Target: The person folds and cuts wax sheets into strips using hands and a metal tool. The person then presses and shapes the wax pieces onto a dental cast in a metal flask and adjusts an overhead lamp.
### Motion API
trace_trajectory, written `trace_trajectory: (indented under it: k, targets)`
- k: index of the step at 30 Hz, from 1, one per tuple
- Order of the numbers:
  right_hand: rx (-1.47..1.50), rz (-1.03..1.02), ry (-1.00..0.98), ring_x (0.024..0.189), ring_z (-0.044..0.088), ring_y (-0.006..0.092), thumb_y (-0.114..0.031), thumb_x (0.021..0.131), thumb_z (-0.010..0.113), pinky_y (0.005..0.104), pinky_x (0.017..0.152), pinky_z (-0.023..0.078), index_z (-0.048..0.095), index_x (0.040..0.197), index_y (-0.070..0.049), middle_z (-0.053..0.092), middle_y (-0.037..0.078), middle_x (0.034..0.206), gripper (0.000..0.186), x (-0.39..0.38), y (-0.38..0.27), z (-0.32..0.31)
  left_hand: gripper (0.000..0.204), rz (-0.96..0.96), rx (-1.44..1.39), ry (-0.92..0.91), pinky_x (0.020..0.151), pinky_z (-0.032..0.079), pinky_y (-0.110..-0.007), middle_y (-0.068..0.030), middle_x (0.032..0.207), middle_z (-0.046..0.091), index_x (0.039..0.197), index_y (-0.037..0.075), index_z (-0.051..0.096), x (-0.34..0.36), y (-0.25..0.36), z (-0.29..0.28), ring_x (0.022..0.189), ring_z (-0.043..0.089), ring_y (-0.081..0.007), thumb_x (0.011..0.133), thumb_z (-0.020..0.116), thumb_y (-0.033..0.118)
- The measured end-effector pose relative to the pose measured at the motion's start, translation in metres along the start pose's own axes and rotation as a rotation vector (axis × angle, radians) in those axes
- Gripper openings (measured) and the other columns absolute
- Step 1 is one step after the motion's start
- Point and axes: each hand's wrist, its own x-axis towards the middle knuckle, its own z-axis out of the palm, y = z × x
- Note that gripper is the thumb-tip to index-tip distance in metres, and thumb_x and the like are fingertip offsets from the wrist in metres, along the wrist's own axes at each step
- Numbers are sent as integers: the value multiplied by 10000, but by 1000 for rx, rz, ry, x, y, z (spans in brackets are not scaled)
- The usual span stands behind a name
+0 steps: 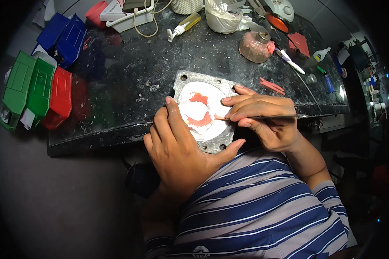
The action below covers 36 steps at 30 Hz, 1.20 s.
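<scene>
Striped shirt (255, 211); right grip (269, 106) pinching tool (285, 116); left grip (181, 149) spread on frame (205, 78)

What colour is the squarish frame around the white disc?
The frame is mottled grey; it shows best in the head view, the only one here.

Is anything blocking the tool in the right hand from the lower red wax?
Nothing visible: the right hand holds the thin tool, its tip by the right end of the lower red wax; the left hand is outside that path.
</scene>
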Motion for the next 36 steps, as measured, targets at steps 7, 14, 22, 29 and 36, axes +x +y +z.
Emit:
trace_trajectory:
  k: [7,14,22,29,36]
  targets:
    - [114,16,-52,1203,784,387,-96,970,792,577,1230,457,837,1043,18,841,187,991,143,2,6,-7,1398,-15,9,-31,985,495,-528,-244,1345,595,1533,-130,479,2,0,-1,1165,640,-401,576,941,778]
    - [235,93,14,1180,790,401,-147,1001,785,616,1218,459,838,1047,16,845,190,987,177,-2,8,-8,1413,-2,11,-7,981,495,-531,-242,1345,592,1536,-129,476,1,-1,0,1159,639,-404,566,942,787]
    - [137,39,-19,1204,783,388,-102,982,798,596,1214,470,833,1062,16,840,184,1021,147,0,7,-4,1419,-14,8,-19,995,493,-534,-244,1360,590,1539,-129,474,1,1,0,1175,639,-404,565,939,792]
    - [73,40,-23,1199,787,331,-77,965,813,563,1211,492,843,1071,-9,849,133,1062,129,4,3,-2,1424,-6,14,-9,996,494,-529,-246,1361,590,1543,-128,473,0,-1,1,1178,637,-402,568,930,804]
    - [69,27,-31,1194,789,308,-58,953,821,548,1211,502,845,1069,-16,851,108,1070,127,3,4,-4,1423,-3,30,-16,971,494,-514,-240,1339,591,1539,-129,476,1,0,0,1161,634,-394,570,925,813]
